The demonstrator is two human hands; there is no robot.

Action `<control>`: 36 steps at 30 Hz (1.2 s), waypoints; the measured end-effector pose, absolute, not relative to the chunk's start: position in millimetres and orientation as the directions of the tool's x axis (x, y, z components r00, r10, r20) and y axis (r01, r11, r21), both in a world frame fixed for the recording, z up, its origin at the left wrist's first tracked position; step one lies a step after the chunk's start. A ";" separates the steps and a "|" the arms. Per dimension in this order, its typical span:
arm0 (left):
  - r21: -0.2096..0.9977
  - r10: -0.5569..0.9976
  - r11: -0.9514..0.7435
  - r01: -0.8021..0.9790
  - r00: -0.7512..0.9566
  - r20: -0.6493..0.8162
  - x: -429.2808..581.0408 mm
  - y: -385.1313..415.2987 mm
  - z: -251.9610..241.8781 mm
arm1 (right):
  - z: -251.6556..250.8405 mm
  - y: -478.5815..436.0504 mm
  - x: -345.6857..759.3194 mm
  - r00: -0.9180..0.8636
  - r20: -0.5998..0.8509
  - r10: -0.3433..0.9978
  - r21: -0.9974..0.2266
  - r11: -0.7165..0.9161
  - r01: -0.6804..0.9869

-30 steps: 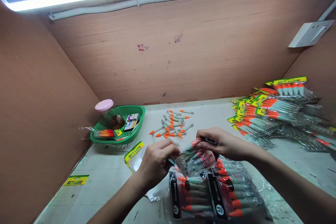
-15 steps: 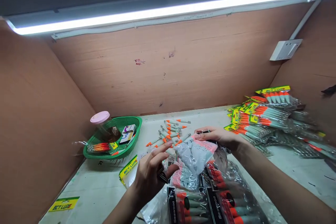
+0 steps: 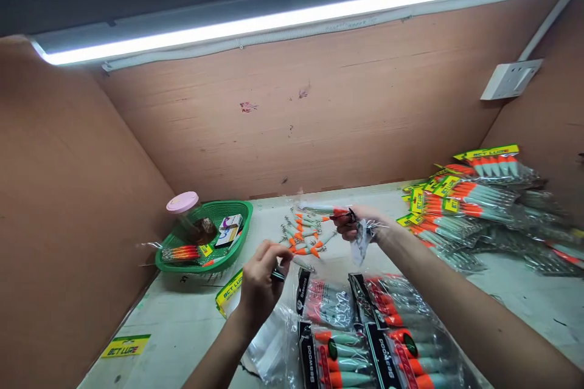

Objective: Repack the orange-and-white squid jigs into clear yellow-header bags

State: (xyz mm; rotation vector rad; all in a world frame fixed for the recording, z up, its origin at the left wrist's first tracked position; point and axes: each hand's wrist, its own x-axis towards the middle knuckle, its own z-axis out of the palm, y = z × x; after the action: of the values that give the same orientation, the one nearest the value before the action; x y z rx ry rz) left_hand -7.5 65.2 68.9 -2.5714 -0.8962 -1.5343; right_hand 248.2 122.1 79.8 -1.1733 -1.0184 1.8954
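Packs of lures with black headers (image 3: 351,328) lie closest to us on the white table (image 3: 182,328), overlapping one another under our forearms. Farther right, a heap of yellow-headed packs (image 3: 460,200) piles up against the side wall. On the left stands a green basket (image 3: 196,267) with a pink-lidded jar (image 3: 183,206) at its far left corner, and a yellow label (image 3: 125,347) lies flat near the table's edge.

Between basket and heap lies a scatter of loose lures (image 3: 301,237), orange-tipped, with our right hand (image 3: 360,223) at its right side. That hand is closed around a bunch of lures (image 3: 328,213) that sticks out to the left above the scatter, and a limp clear bag (image 3: 362,244) hangs from the same grip. Our left hand (image 3: 262,276) sits nearer to us, thumb and fingers pinched shut on a small dark piece (image 3: 278,273) that we cannot make out. Just below it lies an empty yellow-headed bag (image 3: 230,292).

Half a second ago our right hand was closer in, over the black-headed packs, with the bag puffed out. Now it is out at the scatter and the bag hangs slack. Our left hand's fingers were spread then and are pinched now.
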 end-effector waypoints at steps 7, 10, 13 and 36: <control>0.152 0.480 -0.818 0.554 0.513 0.712 -22.1 94.0 84.4 | 84.4 125.2 242.6 -0.267 -0.419 0.868 -0.889 -0.452 -0.071; 0.236 0.532 -0.774 0.587 0.401 0.746 -20.5 97.6 72.8 | 84.6 128.0 242.5 -0.224 -0.403 0.888 -0.897 -0.432 -0.097; 0.308 0.616 -0.720 0.622 0.369 0.696 0.5 93.3 50.2 | 84.2 140.8 229.6 -0.137 -0.352 0.926 -0.921 -0.369 -0.126; 0.769 0.935 -0.136 0.624 0.338 -0.109 6.0 57.6 20.7 | 85.9 114.4 246.0 0.271 0.422 0.865 -0.849 0.272 0.453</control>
State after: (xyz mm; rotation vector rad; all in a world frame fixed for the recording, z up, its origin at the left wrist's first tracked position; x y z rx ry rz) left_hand 6.0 57.6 20.7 -3.0691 -2.2749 -0.8686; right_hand 246.0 114.4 85.9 -1.3568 -1.3574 0.4403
